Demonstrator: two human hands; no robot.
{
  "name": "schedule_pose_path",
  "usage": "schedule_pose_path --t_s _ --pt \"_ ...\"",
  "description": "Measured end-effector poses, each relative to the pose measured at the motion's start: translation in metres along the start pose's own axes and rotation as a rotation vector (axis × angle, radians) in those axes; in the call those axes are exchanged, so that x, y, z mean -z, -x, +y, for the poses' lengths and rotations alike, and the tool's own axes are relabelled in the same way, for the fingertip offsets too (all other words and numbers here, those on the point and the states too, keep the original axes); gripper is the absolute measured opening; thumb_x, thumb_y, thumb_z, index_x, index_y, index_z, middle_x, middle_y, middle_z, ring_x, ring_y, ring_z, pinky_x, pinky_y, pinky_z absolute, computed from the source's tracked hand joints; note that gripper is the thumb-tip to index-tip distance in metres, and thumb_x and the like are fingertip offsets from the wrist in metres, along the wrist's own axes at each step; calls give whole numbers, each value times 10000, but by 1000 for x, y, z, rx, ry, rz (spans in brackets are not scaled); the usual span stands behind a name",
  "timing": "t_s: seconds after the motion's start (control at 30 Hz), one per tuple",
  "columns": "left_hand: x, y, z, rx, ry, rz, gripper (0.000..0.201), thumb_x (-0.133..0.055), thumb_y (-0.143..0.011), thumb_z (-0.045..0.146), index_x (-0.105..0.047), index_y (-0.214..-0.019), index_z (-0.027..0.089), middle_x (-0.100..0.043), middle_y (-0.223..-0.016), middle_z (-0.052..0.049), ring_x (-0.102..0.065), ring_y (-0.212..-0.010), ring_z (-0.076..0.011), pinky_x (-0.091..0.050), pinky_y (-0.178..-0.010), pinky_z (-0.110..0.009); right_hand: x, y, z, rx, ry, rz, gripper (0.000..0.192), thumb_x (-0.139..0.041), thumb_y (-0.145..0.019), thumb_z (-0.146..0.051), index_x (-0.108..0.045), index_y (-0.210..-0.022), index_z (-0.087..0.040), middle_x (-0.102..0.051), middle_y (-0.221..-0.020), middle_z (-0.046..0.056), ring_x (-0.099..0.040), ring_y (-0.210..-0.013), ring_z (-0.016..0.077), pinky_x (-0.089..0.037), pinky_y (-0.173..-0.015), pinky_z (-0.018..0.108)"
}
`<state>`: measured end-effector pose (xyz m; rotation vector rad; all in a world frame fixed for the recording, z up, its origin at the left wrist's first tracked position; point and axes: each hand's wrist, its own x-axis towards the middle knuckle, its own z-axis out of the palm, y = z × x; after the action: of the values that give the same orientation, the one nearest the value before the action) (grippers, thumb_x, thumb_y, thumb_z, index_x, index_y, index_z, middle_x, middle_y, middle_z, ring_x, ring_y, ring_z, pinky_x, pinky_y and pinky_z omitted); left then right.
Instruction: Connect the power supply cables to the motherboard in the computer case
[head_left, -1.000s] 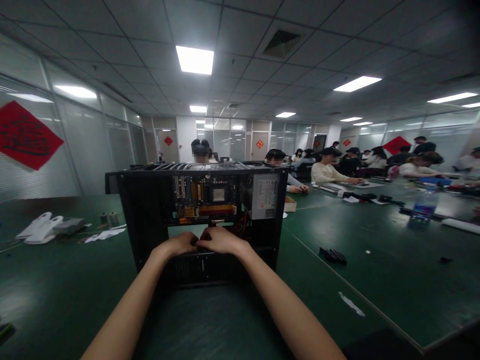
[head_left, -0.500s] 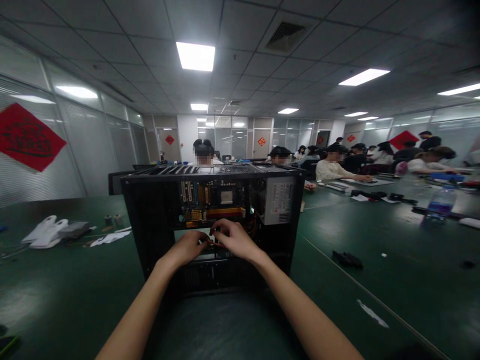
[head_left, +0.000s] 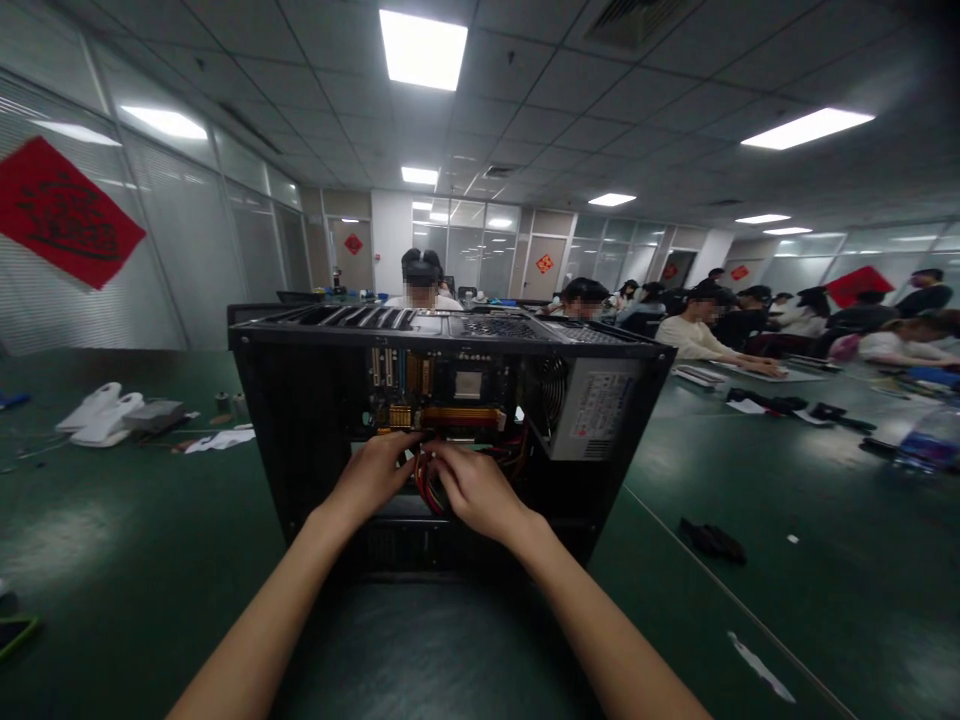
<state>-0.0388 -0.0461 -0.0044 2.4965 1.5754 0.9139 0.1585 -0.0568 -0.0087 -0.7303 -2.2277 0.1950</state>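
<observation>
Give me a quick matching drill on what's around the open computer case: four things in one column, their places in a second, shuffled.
Things:
1. power supply
2. circuit board
3. red wires
4. black strap

Places:
A. on the green table, right of the computer case
B. upright on the case's back wall, above the hands
C. between the left hand and the right hand
D. upper right corner inside the case

Pairs: 1-D, 2-B, 3-C, 4-A
</observation>
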Motion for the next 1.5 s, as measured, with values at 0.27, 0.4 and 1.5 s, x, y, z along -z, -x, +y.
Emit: schedule_pose_path --t_s 0.27,0.4,1.5 --pt "5 -1 9 -51 -23 -57 404 -551 -875 221 -625 -1271 238 -689 -1179 -50 -634 -1075 -239 -468 -918 -307 0 -2 -4 -139 340 -38 400 -412 -958 -144 -523 -1333 -228 -651 -1127 80 -561 -1059 202 -476 -890 292" --pt "1 -5 6 -87 -15 -45 379 -575 -869 244 -654 -1240 232 -691 -1190 -49 -619 -1103 -243 -455 -954 -312 1 3 -8 -169 501 -11 352 -408 -979 -204 -569 -1290 -232 -626 -1071 104 -515 -1029 233 -488 -811 306" --pt "-11 -10 13 -127 112 -273 422 -397 -960 288 -556 -1349 256 -617 -1323 -47 -506 -1284 -229 -360 -1095 -347 27 2 20 -95 576 -170 115 -518 -910 -162 -595 -995 -178 -585 -1001 82 -550 -978 237 -471 -754 327"
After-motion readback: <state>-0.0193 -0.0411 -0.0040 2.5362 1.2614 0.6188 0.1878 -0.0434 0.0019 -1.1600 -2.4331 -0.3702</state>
